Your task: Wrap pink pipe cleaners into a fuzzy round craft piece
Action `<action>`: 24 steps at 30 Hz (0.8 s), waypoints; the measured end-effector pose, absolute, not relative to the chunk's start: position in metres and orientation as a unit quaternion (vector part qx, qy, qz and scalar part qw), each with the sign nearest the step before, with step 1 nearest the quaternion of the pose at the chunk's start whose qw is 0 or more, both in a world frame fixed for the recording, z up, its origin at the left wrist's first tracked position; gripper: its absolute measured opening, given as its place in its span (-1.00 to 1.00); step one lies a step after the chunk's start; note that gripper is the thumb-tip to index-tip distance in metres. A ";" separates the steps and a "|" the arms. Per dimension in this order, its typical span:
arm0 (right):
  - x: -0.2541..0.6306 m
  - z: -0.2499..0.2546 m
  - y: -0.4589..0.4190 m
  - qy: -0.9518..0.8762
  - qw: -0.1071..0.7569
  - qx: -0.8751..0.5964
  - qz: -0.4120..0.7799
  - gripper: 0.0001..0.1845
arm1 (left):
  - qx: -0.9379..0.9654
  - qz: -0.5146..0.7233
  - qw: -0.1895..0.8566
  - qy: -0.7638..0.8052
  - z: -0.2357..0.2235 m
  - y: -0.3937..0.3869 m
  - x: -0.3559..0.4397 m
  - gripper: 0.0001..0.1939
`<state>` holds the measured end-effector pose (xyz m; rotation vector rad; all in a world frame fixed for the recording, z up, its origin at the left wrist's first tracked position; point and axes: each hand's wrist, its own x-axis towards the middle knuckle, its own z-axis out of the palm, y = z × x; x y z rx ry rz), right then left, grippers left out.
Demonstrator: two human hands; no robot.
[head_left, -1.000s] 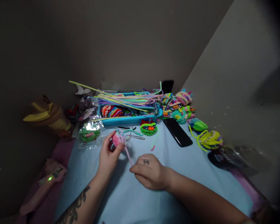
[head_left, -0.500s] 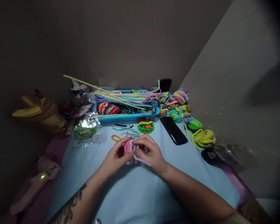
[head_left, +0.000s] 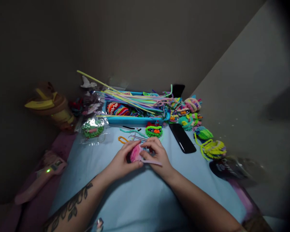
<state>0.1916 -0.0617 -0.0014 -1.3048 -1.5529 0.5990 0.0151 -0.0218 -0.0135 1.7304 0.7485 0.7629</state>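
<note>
Both my hands meet over the light blue table cover (head_left: 135, 199), holding a small pink pipe-cleaner piece (head_left: 136, 153). My left hand (head_left: 122, 161) grips it from the left with closed fingers. My right hand (head_left: 157, 156) pinches it from the right, and a loose pink pipe-cleaner end (head_left: 153, 162) sticks out to the right under the fingers. Just beyond the hands lie small scissors (head_left: 135, 138), an orange loop (head_left: 122, 140) and a green fuzzy piece with eyes (head_left: 154, 130).
A blue tray (head_left: 135, 120) with several long pipe cleaners and coiled pieces stands at the back. A black phone (head_left: 182, 138) lies at the right, with more fuzzy pieces (head_left: 214, 148) beyond it. A bagged green piece (head_left: 93, 129) and a yellow-brown plush (head_left: 50, 109) sit at the left.
A second ago my left hand alone held the pink piece up while the right lay on the table. My right hand came in and both now hold it low together.
</note>
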 end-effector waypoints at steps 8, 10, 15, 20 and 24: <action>0.192 0.000 -0.063 -0.650 0.497 -0.541 0.193 -0.92 | 0.708 0.323 0.550 0.305 -0.005 -0.024 0.015 -0.34; 0.192 0.000 -0.064 -0.655 0.505 -0.537 0.163 -0.96 | 0.702 0.323 0.555 0.306 -0.005 -0.024 0.015 -0.33; 0.192 -0.001 -0.064 -0.668 0.509 -0.528 0.127 -0.98 | 0.712 0.315 0.551 0.299 -0.006 -0.024 0.015 -0.32; 0.191 -0.002 -0.065 -0.674 0.498 -0.527 0.140 -0.97 | 0.724 0.312 0.537 0.302 -0.006 -0.025 0.016 -0.39; 0.187 -0.003 -0.064 -0.678 0.496 -0.521 0.151 -0.96 | 0.716 0.331 0.529 0.312 -0.007 -0.026 0.018 -0.46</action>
